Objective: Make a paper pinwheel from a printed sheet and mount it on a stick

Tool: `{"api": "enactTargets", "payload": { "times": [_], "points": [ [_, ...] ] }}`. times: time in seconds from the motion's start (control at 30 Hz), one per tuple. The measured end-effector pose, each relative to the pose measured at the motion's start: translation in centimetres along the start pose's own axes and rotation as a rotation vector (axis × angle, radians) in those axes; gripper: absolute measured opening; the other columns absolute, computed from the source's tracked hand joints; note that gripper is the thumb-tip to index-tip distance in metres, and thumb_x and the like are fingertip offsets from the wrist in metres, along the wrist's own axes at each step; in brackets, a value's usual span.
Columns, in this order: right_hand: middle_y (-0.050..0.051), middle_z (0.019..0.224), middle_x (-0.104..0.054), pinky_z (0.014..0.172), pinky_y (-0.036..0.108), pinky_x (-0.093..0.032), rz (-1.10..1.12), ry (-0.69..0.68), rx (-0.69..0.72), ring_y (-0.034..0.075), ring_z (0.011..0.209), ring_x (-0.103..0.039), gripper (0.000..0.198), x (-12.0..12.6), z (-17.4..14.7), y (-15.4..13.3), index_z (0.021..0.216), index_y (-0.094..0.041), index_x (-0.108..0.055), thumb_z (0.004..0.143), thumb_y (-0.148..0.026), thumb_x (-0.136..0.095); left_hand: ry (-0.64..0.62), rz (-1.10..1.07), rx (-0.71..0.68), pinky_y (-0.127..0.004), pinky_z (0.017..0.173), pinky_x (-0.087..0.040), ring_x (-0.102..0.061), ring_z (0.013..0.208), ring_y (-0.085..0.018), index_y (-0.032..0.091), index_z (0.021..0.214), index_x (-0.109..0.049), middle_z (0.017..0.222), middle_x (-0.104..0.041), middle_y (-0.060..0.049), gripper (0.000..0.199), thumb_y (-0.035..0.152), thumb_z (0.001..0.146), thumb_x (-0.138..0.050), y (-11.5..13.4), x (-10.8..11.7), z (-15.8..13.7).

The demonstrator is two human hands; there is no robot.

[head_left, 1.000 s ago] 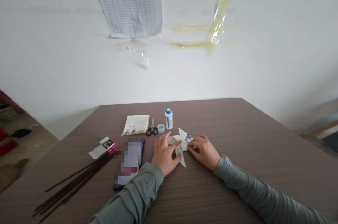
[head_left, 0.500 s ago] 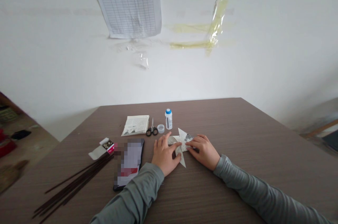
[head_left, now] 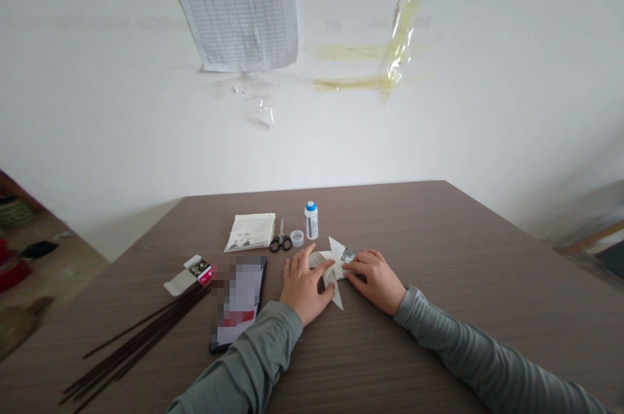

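Observation:
A pinwheel folded from printed paper lies on the table with pointed blades sticking out. From its left side, my left hand holds it, index finger and thumb pressed near the centre and the other fingers stretched over or beside the left blade. On the right, my right hand has its fingers closed on the paper, thumb tucked below the index finger. Parts of the left and right blades are hidden under my fingers. Just beyond the pinwheel stand a white glue bottle with a blue cap and a small clear cap.
Black-handled scissors lie beside a stack of printed paper. Nearer on the left are a phone, an opened small box and several thin dark sticks. The brown table meets a white wall.
Almost nothing differs. Both hands stay on the paper pinwheel in the same place, with at most a slight shift of the fingers.

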State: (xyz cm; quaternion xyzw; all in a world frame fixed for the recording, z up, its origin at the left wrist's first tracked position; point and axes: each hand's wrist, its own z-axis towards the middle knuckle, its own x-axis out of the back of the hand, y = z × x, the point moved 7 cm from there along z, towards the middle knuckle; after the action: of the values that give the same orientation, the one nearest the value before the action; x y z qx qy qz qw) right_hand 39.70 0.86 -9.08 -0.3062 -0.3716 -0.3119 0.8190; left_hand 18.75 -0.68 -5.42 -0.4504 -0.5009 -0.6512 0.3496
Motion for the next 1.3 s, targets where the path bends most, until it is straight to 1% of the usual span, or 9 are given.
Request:
{"api": "enactTargets", "payload": {
  "times": [0.07,0.13,0.23,0.43,0.67,0.9,1.07,1.13,1.3],
  "points": [
    [0.009,0.105,-0.096,0.12,0.056,-0.075,0.001,-0.002,-0.002,0.035,0.101,-0.093,0.028,-0.01,-0.03,0.0,0.122,-0.04,-0.103,0.121,-0.032,-0.077,-0.004,-0.006,0.005,-0.081,0.157,-0.045,-0.058,0.187,-0.054,0.047,0.163,-0.095,0.202,-0.063,-0.012,0.061,0.034,0.104,-0.099,0.0,0.09,0.03],
    [0.008,0.105,-0.096,0.123,0.059,-0.074,-0.003,0.001,0.0,0.035,0.101,-0.094,0.028,-0.02,-0.06,-0.01,0.122,-0.039,-0.103,0.121,-0.031,-0.076,-0.015,-0.003,0.008,-0.081,0.158,-0.043,-0.057,0.188,-0.054,0.048,0.161,-0.096,0.203,-0.062,-0.011,0.059,0.035,0.104,-0.098,-0.01,0.03,0.06],
    [0.007,0.105,-0.096,0.123,0.061,-0.074,-0.004,0.005,-0.002,0.035,0.101,-0.094,0.026,-0.03,-0.09,0.01,0.122,-0.039,-0.103,0.12,-0.031,-0.078,-0.028,0.01,0.006,-0.082,0.158,-0.042,-0.057,0.188,-0.055,0.049,0.156,-0.099,0.203,-0.062,-0.01,0.053,0.036,0.105,-0.096,-0.05,-0.15,0.09],
    [0.008,0.109,-0.096,0.125,0.063,-0.073,0.032,-0.004,-0.02,0.037,0.105,-0.095,0.022,0.06,-0.11,0.18,0.126,-0.044,-0.102,0.118,-0.036,-0.083,0.017,0.006,-0.021,-0.082,0.155,-0.047,-0.062,0.183,-0.054,0.05,0.149,-0.101,0.197,-0.069,-0.007,0.05,0.032,0.102,-0.098,-0.16,-0.04,0.07],
    [0.009,0.11,-0.097,0.128,0.065,-0.072,0.034,-0.01,-0.01,0.037,0.106,-0.096,0.021,0.09,0.01,0.65,0.127,-0.046,-0.102,0.122,-0.039,-0.083,-0.004,0.012,-0.009,-0.082,0.155,-0.046,-0.062,0.184,-0.052,0.05,0.151,-0.101,0.198,-0.068,-0.008,0.051,0.033,0.103,-0.1,-0.06,0.07,0.07],
    [0.006,0.111,-0.099,0.127,0.06,-0.072,0.012,-0.002,-0.015,0.035,0.105,-0.097,0.017,0.14,0.21,0.85,0.126,-0.04,-0.101,0.121,-0.034,-0.086,-0.009,-0.003,-0.014,-0.085,0.155,-0.044,-0.06,0.185,-0.053,0.048,0.153,-0.1,0.198,-0.067,-0.01,0.05,0.034,0.105,-0.1,-0.17,-0.09,0.08],
    [0.006,0.113,-0.099,0.127,0.06,-0.071,0.001,-0.028,-0.02,0.034,0.107,-0.097,0.02,0.28,0.19,0.57,0.126,-0.043,-0.101,0.121,-0.03,-0.086,0.01,-0.017,-0.007,-0.079,0.156,-0.046,-0.062,0.183,-0.052,0.048,0.154,-0.099,0.198,-0.067,-0.01,0.054,0.037,0.102,-0.1,-0.66,-0.25,0.24],
    [0.006,0.112,-0.099,0.126,0.061,-0.07,0.0,-0.033,-0.012,0.034,0.107,-0.096,0.019,0.27,0.19,0.5,0.127,-0.041,-0.101,0.122,-0.03,-0.086,0.023,-0.026,-0.009,-0.077,0.155,-0.048,-0.063,0.182,-0.052,0.047,0.156,-0.098,0.197,-0.068,-0.01,0.056,0.037,0.101,-0.101,-0.78,-0.23,0.27],
    [0.006,0.109,-0.097,0.125,0.06,-0.07,-0.002,-0.015,0.018,0.033,0.105,-0.095,0.014,0.2,0.16,0.58,0.127,-0.037,-0.101,0.123,-0.034,-0.088,0.034,-0.014,-0.015,-0.078,0.154,-0.049,-0.064,0.18,-0.052,0.047,0.147,-0.102,0.196,-0.069,-0.01,0.049,0.034,0.1,-0.103,-0.64,-0.02,0.2]
  ]
}}
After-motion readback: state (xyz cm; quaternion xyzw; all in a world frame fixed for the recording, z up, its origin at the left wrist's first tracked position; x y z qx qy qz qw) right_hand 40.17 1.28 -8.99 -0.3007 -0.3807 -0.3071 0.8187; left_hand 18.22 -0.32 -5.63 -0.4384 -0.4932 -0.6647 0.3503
